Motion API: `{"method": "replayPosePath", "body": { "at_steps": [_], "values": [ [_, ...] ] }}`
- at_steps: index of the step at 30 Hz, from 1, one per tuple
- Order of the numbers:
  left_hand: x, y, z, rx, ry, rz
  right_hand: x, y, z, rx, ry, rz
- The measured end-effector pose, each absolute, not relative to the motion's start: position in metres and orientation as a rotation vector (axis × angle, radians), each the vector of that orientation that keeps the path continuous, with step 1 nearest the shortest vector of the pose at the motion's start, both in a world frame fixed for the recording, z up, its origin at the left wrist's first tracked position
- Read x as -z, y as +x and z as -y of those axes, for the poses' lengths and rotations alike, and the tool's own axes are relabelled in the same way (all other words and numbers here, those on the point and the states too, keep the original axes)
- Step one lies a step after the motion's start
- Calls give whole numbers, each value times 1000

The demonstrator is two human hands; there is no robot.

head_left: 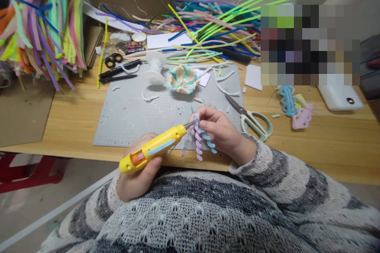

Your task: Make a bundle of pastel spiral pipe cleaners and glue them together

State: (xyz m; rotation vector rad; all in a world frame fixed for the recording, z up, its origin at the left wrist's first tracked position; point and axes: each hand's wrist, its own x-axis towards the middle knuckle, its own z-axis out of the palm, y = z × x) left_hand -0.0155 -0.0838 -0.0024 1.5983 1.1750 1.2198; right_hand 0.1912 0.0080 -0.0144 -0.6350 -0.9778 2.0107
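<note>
My left hand (141, 174) is wrapped round a yellow glue gun (160, 147), whose metal tip points right and meets the top of some curled strips. Between the fingertips of my right hand (218, 126), a pink curled strip (198, 142) and a blue curled strip (209, 142) hang down, with a greyish-white curl beside them at the left. Both hands are over the front edge of the grey cutting mat (118, 118). Beyond them on the mat sits a ruffled, pastel-striped piece (183, 80).
Scissors (255, 122) lie right of my right hand. A clear spool (154, 69), black pens (120, 69) and small black scissors (113, 60) are behind. Loose fuzzy stems (213, 27) are heaped at the back. A white device (340, 97) lies at the right.
</note>
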Motion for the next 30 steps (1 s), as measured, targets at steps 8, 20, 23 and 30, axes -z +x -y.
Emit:
{"method": "replayPosePath", "body": {
  "at_steps": [8, 20, 23, 30],
  "values": [
    [2, -17, 83, -1205, 1611, -1146, 13, 192, -8, -2011, -633, 963],
    [1, -15, 80, -1188, 1651, -1131, 14, 192, -8, -2005, -627, 979],
    [1, -14, 80, -1209, 1660, -1133, 14, 192, -8, -1996, -631, 987],
    [10, -17, 84, -1325, 1596, -1140, 14, 192, -8, -2037, -577, 953]
  ]
}}
